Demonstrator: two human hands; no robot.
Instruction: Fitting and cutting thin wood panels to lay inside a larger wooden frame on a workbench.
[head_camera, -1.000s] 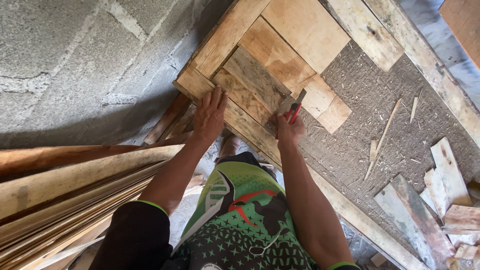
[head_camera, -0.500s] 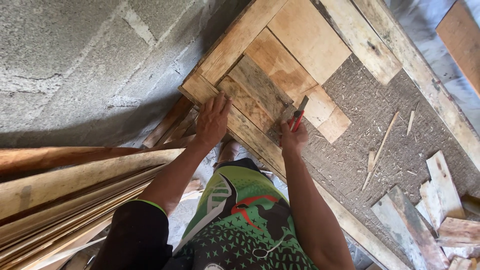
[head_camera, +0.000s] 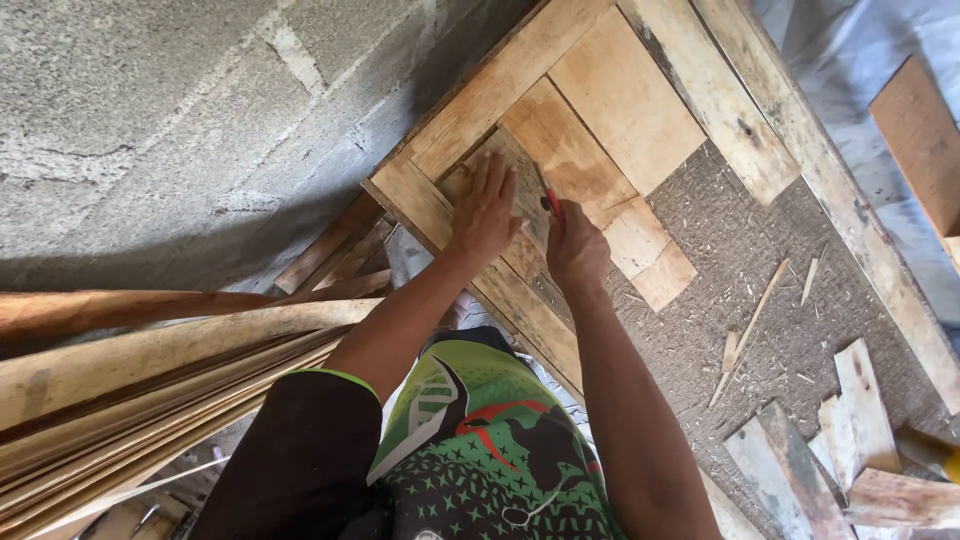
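Left hand (head_camera: 485, 210) presses flat, fingers spread, on the weathered rectangular wood panel (head_camera: 520, 185); at its three o'clock, right hand (head_camera: 575, 250) grips a red pencil (head_camera: 552, 203), tip touching that panel inside the pale wooden frame (head_camera: 500, 85).

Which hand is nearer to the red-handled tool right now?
Right. The right hand grips the red-handled tool; the left hand lies flat on the wooden panel just beside it.

The frame (head_camera: 480, 100) and the boards (head_camera: 620, 100) inside it are raw, matt wood. The wall (head_camera: 150, 130) is rough grey concrete block; the backing panel (head_camera: 760, 270) looks coarse and fibrous.
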